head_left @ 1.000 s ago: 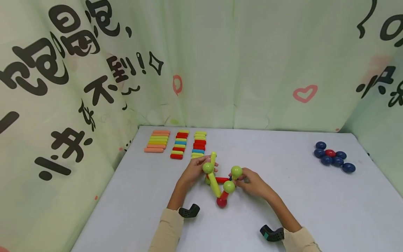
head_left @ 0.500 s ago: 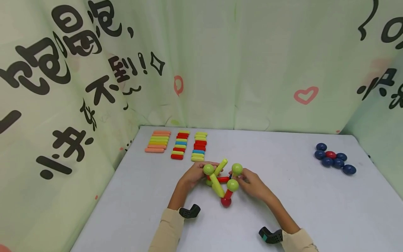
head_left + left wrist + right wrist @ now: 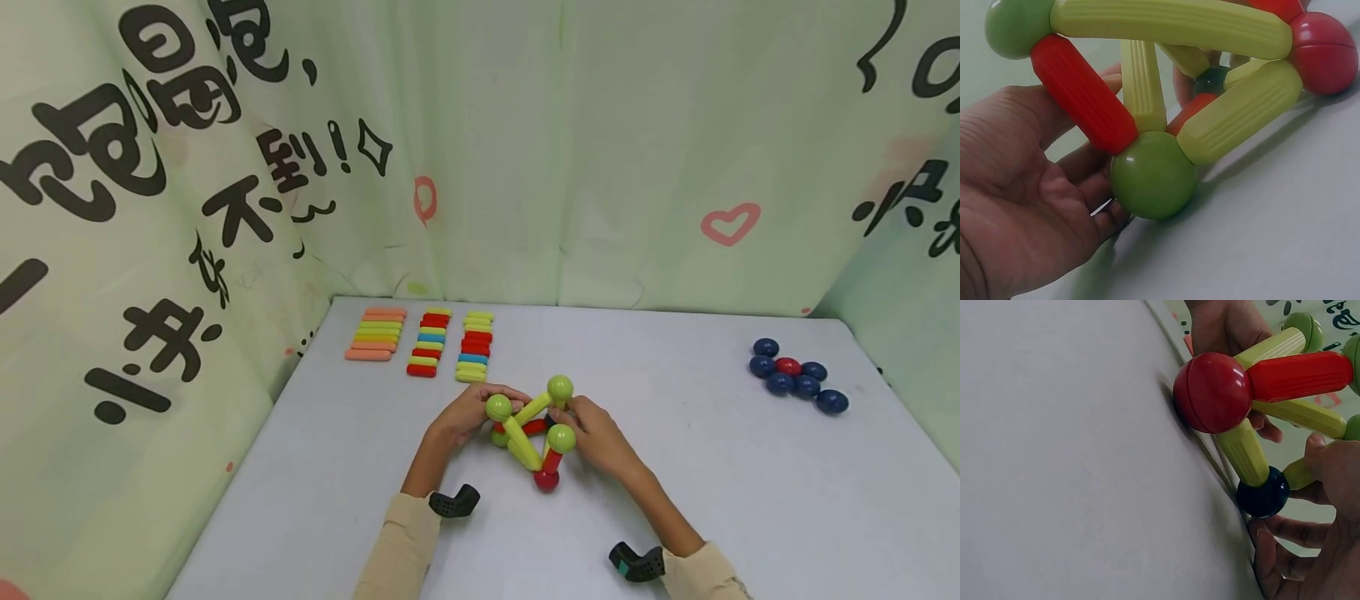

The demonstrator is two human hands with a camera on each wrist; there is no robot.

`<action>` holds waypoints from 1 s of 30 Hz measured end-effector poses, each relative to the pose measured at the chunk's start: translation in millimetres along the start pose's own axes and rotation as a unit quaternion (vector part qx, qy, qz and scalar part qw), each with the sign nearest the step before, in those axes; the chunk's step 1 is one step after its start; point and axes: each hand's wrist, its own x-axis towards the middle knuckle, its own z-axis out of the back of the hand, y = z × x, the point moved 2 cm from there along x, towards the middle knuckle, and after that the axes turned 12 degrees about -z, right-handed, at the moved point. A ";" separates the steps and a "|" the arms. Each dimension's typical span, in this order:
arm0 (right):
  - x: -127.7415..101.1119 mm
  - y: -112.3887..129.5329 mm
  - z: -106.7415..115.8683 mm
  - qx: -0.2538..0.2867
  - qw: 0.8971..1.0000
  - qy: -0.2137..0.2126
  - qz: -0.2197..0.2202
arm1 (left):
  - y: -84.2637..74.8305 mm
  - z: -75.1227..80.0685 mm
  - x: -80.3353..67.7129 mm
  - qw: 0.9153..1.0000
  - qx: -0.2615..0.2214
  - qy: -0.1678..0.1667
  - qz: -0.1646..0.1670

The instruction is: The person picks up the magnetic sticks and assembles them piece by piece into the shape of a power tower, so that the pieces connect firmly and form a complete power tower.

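Note:
A frame of magnetic rods and balls stands between both hands on the table. Its red ball (image 3: 547,480) is nearest the person; green balls form upper corners, one green ball (image 3: 1155,175) low at the left. My left hand (image 3: 468,417) holds the left side, its fingers curled behind the red rod (image 3: 1085,94) and low green ball. With thumb and fingers, my right hand (image 3: 1341,506) pinches a short yellow-green rod above the dark blue ball (image 3: 1263,492). A slanting yellow-green rod (image 3: 533,407) meets the right upper green ball (image 3: 560,388). Some fingertips are hidden.
Three stacks of rods lie at the back left: an orange-and-yellow stack (image 3: 375,335) and two mixed stacks, one the middle stack (image 3: 429,342). Several dark blue balls (image 3: 806,387) surround one red ball (image 3: 788,367) at the right. A printed curtain (image 3: 637,167) borders the table.
The slanting yellow-green rod has swung from nearly upright over to the right, and its end now meets the right upper green ball. The red ball corner has shifted slightly right.

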 end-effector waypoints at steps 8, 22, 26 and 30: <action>-0.6 -4.9 7.8 0.006 0.998 0.053 0.032 | -4.0 7.3 0.9 0.999 0.017 -0.037 -0.023; -12.9 -7.4 21.8 -0.020 0.969 0.245 0.030 | -13.0 92.0 -41.3 0.843 0.366 -0.390 -0.052; -17.6 -3.9 15.8 -0.049 0.971 0.228 0.051 | -4.9 111.7 -55.5 0.802 0.466 -0.373 0.013; -21.5 0.4 6.3 -0.056 0.979 0.180 0.077 | 4.9 122.7 -60.7 0.793 0.522 -0.311 0.051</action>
